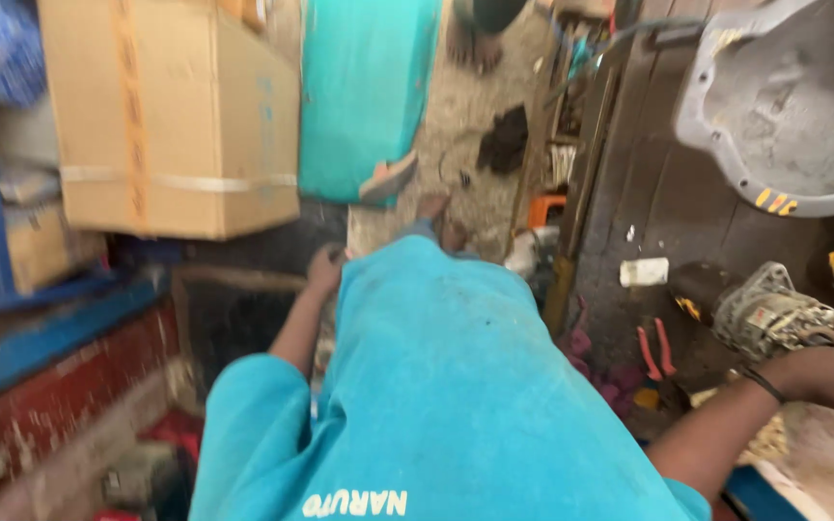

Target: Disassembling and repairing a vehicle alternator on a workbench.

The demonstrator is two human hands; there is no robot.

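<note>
The shirt point(436, 386) is turquoise with white lettering. Far left, the box point(171, 116) is tan with orange tape. The panel point(364, 92) beside it is teal. Right, the housing point(784, 101) is grey with yellow marks; the pliers point(655, 349) have red handles. The left shelf point(41, 328) is blue.

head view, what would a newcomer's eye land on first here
The bright turquoise shirt fills the lower middle of the frame. A big cardboard box stands upper left, and a grey metal housing sits upper right. The right hand rests on the workbench by a grimy motor part.
</note>
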